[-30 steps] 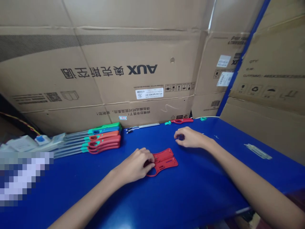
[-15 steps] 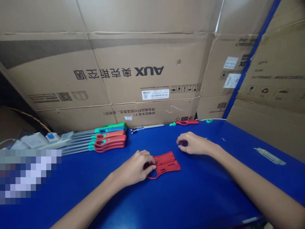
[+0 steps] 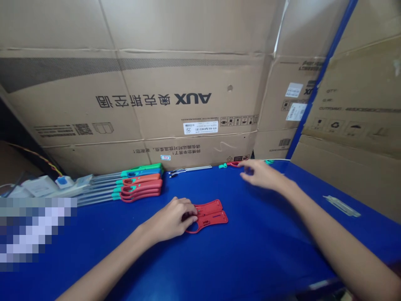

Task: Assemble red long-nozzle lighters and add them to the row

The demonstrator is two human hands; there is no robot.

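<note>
My left hand (image 3: 180,217) is closed, its fingers and thumb on the near-left end of two red lighter handle halves (image 3: 211,212) lying side by side on the blue table. The halves show their inner sides, and the one nearer me has a ring-shaped trigger guard. Whatever the left fingertips pinch there is partly hidden. Farther back, my right hand (image 3: 261,174) hovers with thumb and fingers apart and nothing visible between them. Just beyond it, a red handle piece (image 3: 233,164) with a small green trigger (image 3: 222,166) lies against the cardboard, partly covered by the hand.
Several assembled long-necked lighters (image 3: 140,188) are stacked at the left, near white plugs (image 3: 39,186). Thin metal rods with wires (image 3: 191,169) lie along the cardboard wall (image 3: 150,75). Clear strips (image 3: 341,206) lie at right; another green piece (image 3: 269,161) sits at the back.
My right hand has moved back toward the red handle piece, and its fingers have opened. My left hand stays on the red halves. The view has shifted slightly.
</note>
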